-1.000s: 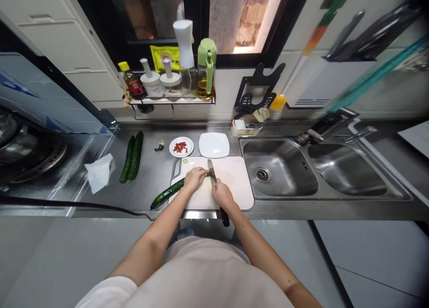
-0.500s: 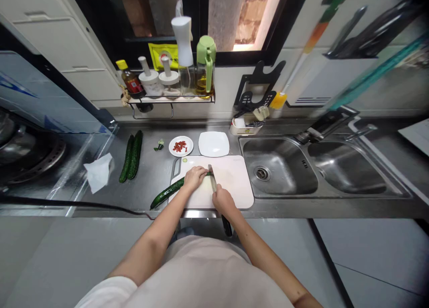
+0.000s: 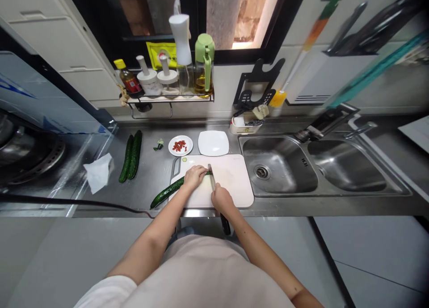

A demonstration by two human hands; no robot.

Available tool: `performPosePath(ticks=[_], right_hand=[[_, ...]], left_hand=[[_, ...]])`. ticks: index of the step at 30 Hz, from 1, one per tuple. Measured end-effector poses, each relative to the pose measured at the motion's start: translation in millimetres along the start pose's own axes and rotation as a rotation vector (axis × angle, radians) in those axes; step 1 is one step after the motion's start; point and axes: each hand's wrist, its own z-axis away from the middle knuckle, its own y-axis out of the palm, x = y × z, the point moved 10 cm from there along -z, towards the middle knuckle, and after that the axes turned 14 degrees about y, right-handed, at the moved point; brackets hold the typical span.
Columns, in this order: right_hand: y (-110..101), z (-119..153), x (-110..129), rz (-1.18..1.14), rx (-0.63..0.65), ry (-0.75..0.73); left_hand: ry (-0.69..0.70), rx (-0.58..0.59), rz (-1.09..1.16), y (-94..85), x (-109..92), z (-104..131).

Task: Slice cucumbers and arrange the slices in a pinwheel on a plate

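Note:
A long dark green cucumber (image 3: 167, 193) lies slantwise across the left part of the pale cutting board (image 3: 234, 183), its far end off the board. My left hand (image 3: 194, 177) is closed over the cucumber near its right end. In my right hand (image 3: 222, 198) is a knife (image 3: 211, 176), its blade upright against the cucumber's right end, just beside my left fingertips; the black handle sticks out below the hand. A small cucumber slice (image 3: 184, 160) rests at the board's upper left corner.
Behind the board stand a plate of red pieces (image 3: 174, 151) and a white square plate (image 3: 213, 143). Two cucumbers (image 3: 134, 156) and a crumpled white tissue (image 3: 98, 172) lie left. A double sink (image 3: 279, 165) is right; a condiment rack (image 3: 170, 99) hangs above.
The camera view has shifted very slightly. My right hand and the knife have moved a tiny bit left; my left hand keeps its hold on the cucumber.

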Motion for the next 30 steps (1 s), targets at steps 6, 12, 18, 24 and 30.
performPosePath(ticks=[6,12,18,24,30], right_hand=[[-3,-9,6,-0.014,0.009,-0.007],[-8,-19,15,-0.046,0.02,-0.006],[-9,-22,18,-0.06,0.009,-0.005],[4,-8,4,-0.017,0.039,0.029],[9,3,-2,0.021,0.039,0.043]], left_hand=[[0.006,0.0,0.001,1.9,1,-1],[0.013,0.001,0.0,3.3,1,-1],[0.014,0.003,-0.004,2.6,1,-1],[0.005,0.014,-0.003,2.4,1,-1],[-0.017,0.02,-0.002,2.0,1,0]])
